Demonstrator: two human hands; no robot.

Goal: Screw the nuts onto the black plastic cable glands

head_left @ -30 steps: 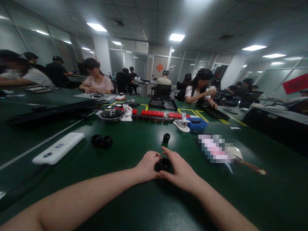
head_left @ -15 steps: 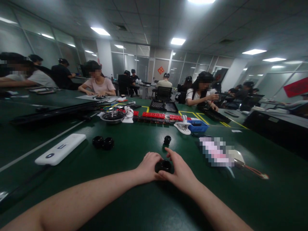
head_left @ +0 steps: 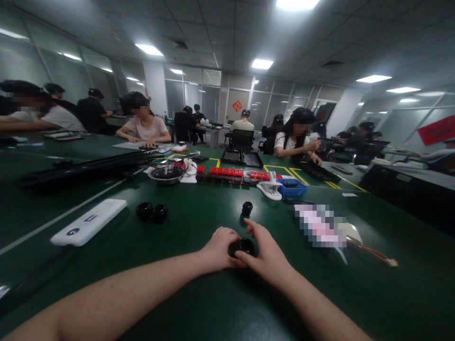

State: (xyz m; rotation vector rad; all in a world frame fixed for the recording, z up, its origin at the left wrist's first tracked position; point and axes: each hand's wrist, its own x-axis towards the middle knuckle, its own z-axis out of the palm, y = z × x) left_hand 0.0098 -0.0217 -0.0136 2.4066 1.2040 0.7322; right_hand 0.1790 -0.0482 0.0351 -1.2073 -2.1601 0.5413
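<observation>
My left hand [head_left: 221,248] and my right hand [head_left: 265,248] meet on the green table around a glossy black round part [head_left: 245,247]. The left fingers curl round its far left side. My right thumb and fingers grip it from the right, with the index finger raised off it. Just beyond the hands stands a smaller-looking black round part [head_left: 247,208]. Two more black round parts [head_left: 144,211] sit side by side to the left. The underside of the held part is hidden.
A white power bank [head_left: 88,222] with a cable lies left. Ahead are a metal bowl [head_left: 165,174], red strips [head_left: 227,171], a white clamp [head_left: 270,188] and a blue tray [head_left: 293,188]. A blurred pink packet [head_left: 320,225] lies right. Several people sit across the table.
Both hands stay around the black part, which appears slightly turned or tilted between them. Little else differs apart from a slight camera shift.
</observation>
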